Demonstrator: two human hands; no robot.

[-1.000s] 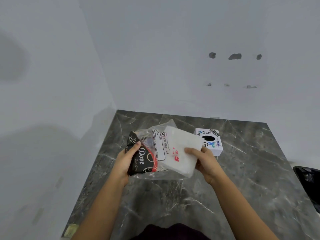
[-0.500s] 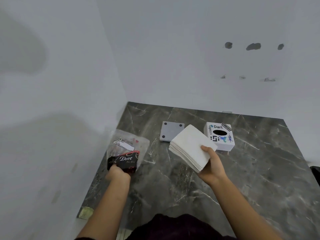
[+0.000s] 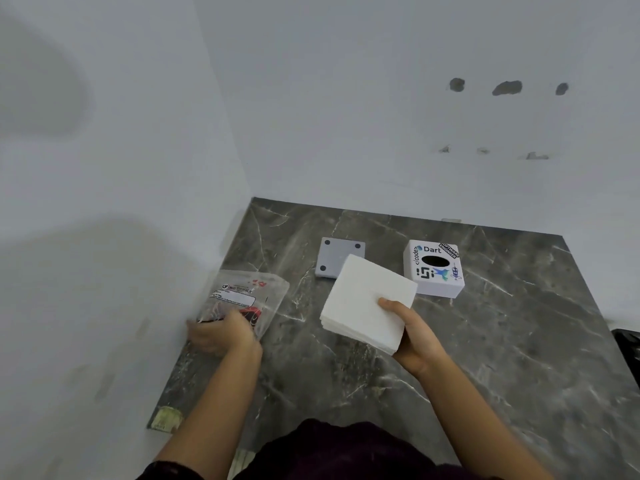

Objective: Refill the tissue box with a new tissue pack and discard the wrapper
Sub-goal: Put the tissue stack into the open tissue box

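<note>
My right hand (image 3: 414, 336) holds a bare stack of white tissues (image 3: 365, 301) above the middle of the dark marble table (image 3: 502, 358), thumb on top. My left hand (image 3: 221, 332) grips the clear plastic wrapper (image 3: 247, 296), which shows printed labels and a dark and red part, low over the table's left edge by the wall. The white tissue box (image 3: 434, 268), covered in stickers and with a dark oval slot on top, stands behind the stack to the right. A grey square plate (image 3: 334, 256) with dark corner feet lies left of the box, partly hidden by the tissues.
White walls close the table in on the left and at the back. A black object (image 3: 628, 348) shows at the right frame edge beyond the table. A small yellowish patch (image 3: 166, 417) marks the table's near left corner.
The tissue stack has come out of the wrapper. My left hand carried the wrapper left and down to the table's edge, while my right hand kept the tissues near the middle.
</note>
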